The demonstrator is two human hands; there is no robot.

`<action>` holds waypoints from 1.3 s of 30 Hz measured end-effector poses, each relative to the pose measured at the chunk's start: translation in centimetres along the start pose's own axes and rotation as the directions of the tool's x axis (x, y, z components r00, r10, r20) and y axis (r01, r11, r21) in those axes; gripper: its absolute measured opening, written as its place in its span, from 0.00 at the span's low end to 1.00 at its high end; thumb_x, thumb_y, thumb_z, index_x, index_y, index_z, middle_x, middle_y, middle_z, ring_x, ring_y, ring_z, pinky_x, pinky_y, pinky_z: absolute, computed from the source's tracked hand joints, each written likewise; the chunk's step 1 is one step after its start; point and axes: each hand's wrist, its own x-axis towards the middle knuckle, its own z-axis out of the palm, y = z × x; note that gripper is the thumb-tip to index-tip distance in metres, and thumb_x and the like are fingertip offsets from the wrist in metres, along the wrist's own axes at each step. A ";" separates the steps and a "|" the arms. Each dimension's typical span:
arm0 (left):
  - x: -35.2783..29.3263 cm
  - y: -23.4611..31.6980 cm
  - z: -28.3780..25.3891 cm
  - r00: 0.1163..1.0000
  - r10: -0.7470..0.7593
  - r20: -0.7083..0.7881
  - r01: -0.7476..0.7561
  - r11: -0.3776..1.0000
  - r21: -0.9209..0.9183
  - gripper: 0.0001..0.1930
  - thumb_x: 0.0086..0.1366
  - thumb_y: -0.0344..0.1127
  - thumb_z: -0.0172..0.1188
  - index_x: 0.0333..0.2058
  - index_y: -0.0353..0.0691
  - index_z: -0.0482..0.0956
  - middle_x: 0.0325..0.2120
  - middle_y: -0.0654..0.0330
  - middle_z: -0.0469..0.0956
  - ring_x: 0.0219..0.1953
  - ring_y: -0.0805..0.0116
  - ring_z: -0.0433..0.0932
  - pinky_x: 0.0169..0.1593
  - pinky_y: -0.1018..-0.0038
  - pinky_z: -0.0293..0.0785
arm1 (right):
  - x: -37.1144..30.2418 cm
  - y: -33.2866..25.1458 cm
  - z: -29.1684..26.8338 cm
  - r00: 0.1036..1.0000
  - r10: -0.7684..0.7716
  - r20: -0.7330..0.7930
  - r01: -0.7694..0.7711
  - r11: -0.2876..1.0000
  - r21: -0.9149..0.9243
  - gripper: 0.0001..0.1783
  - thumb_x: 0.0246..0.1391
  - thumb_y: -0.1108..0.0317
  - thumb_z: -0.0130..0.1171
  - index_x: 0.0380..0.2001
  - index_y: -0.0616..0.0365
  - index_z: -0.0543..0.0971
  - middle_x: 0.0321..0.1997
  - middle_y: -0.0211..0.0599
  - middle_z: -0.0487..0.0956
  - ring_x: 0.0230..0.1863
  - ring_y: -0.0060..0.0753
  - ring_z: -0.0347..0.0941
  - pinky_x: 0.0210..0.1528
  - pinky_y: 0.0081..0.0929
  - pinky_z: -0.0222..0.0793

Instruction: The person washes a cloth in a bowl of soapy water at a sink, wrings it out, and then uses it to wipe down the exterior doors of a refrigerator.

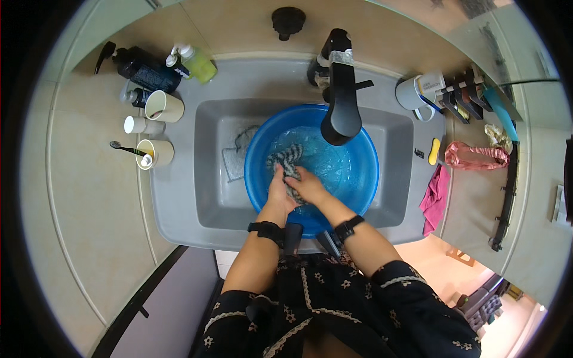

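A blue basin [371,197] stands in the grey sink, holding water with some foam. Inside it, my left hand [280,190] and my right hand [308,185] are closed on a wet, bunched cloth [287,155] with a black-and-white pattern. The cloth shows beyond my fingers and between my two hands; its lower part is partly covered by them. My fingertips are partly lost in its folds. Over the basin's far right side hangs the spout of a black faucet [342,113].
The grey sink [394,161] surrounds the basin, with a clear, crumpled piece [234,161] on its left. Cups [164,107] and pump bottles [146,70] line the left ledge. A white mug [409,94], yellow sponge [434,151] and pink cloth [436,200] sit on the right.
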 end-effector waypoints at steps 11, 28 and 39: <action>0.1 -1.1 1.1 0.981 0.190 -0.046 -0.186 0.980 0.077 0.16 0.64 0.44 0.47 0.43 0.40 0.72 0.37 0.56 0.75 0.36 0.62 0.76 0.37 0.66 0.75 | -4.5 -7.6 -2.4 0.946 -0.039 -0.323 -0.020 0.984 -0.175 0.27 0.52 0.45 0.47 0.33 0.62 0.75 0.30 0.55 0.77 0.36 0.58 0.73 0.40 0.43 0.68; -1.6 1.7 0.9 0.985 0.122 -0.119 -0.097 0.975 0.198 0.37 0.62 0.60 0.44 0.64 0.56 0.39 0.64 0.53 0.39 0.63 0.35 0.36 0.55 0.32 0.35 | 4.0 -0.8 -6.2 0.979 0.041 -0.199 -0.130 0.879 -0.460 0.37 0.50 0.44 0.49 0.60 0.49 0.58 0.66 0.49 0.49 0.61 0.62 0.51 0.60 0.42 0.54; 0.7 1.3 -1.8 0.982 0.003 0.190 0.027 0.987 -0.157 0.26 0.61 0.62 0.43 0.39 0.43 0.73 0.35 0.55 0.75 0.38 0.58 0.74 0.41 0.57 0.70 | -3.7 -6.5 0.4 0.954 -0.220 -0.202 0.208 0.975 -0.080 0.23 0.50 0.49 0.52 0.41 0.55 0.75 0.43 0.52 0.75 0.42 0.52 0.72 0.42 0.37 0.68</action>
